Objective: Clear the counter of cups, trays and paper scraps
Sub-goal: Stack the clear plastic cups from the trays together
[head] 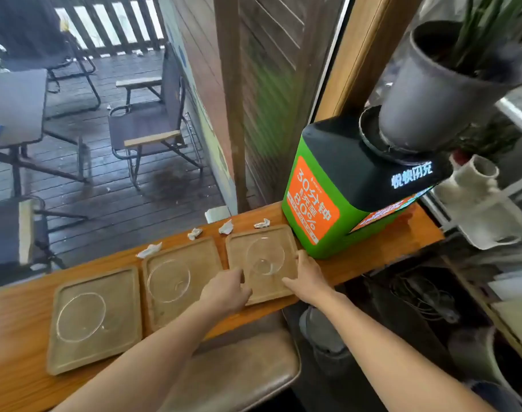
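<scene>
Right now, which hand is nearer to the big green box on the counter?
Right. The right hand holds the right edge of the rightmost tray, close beside the green box. The left hand grips that tray's left edge, farther away.

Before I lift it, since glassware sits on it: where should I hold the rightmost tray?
Probably by its two short side rims, one from each side, as the left hand and right hand do now. The rightmost tray lies flat with a glass saucer centered, so level support helps.

On my counter (381, 248) I count three wooden trays (94, 319) (179, 281) (262, 263), three glass dishes (81, 317) (168, 281) (265, 256), four paper scraps (149, 250) (194, 233) (226, 227) (262, 223).
</scene>
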A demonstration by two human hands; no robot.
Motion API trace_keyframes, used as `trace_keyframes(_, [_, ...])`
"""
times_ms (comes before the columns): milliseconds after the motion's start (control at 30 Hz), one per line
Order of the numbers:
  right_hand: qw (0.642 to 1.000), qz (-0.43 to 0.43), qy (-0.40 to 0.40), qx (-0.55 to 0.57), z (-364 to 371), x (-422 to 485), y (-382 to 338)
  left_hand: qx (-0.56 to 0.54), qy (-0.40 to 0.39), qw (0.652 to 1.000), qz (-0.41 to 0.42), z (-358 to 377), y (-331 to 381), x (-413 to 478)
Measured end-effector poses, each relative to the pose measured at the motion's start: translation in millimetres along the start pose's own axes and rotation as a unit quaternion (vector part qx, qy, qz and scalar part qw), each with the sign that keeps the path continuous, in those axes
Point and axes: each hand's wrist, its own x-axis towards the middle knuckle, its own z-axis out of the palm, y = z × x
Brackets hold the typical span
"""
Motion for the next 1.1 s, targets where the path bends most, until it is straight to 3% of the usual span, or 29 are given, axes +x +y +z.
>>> trace_keyframes(200, [0.998, -0.031, -0.036, 0.045, 2, 22, 7, -0.116, 0.028, 0.992, -0.038, 7, 2, 29])
trace_keyframes(567, [0.990, -0.084, -0.037, 0.111, -5, 20, -20, -0.211, 0.038, 0.977, 0.016, -8, 11, 34])
trace_keyframes(833, [0.974, -0.210, -0.020, 0.087, -31, 20, -107, -0.297, 0.139, 0.943, 0.052, -95, -13, -6])
trace_keyframes(1100, [0.945, -0.313, -0.059, 0.077, -6, 7, -198, -0.326, 0.229, 0.916, 0.040, -149, -80, -63])
